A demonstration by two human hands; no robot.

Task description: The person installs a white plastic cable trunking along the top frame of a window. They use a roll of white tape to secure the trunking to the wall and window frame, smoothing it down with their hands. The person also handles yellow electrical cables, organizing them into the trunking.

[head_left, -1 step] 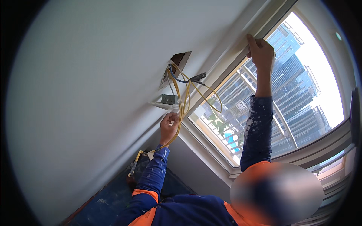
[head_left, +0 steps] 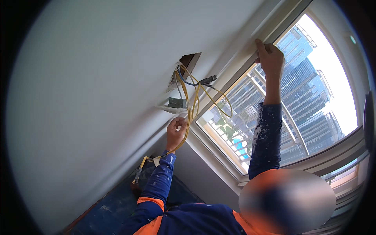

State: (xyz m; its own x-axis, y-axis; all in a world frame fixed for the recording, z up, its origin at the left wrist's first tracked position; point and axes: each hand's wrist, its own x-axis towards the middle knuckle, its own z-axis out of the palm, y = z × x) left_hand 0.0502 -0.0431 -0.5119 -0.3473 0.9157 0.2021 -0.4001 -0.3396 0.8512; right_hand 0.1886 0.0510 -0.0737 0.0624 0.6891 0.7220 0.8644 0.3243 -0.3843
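Note:
My left hand [head_left: 176, 131] is raised beside the window's lower corner, its fingers curled into a pinch. Yellow cables [head_left: 189, 105] pass right by its fingertips and run down over my forearm; whether the fingers grip anything is hidden. My right hand [head_left: 270, 58] is higher up, against the pale window frame [head_left: 239, 70]. Its fingers are bent together and touch the frame's inner edge; anything between them cannot be made out. The cables and a blue wire come out of a rough cut opening [head_left: 189, 64] in the white surface. A dark connector [head_left: 207, 80] hangs among them.
A white plate with a dark green block [head_left: 177, 103] hangs by a grey cable below the opening. At lower left, yellow wire ends [head_left: 139, 172] dangle near my left sleeve. Towers show through the window glass [head_left: 297, 86]. A dark blue surface [head_left: 113, 211] lies at lower left.
My right hand has slid very slightly down along the window frame. The left hand stays where it was. The whole view has shifted a little.

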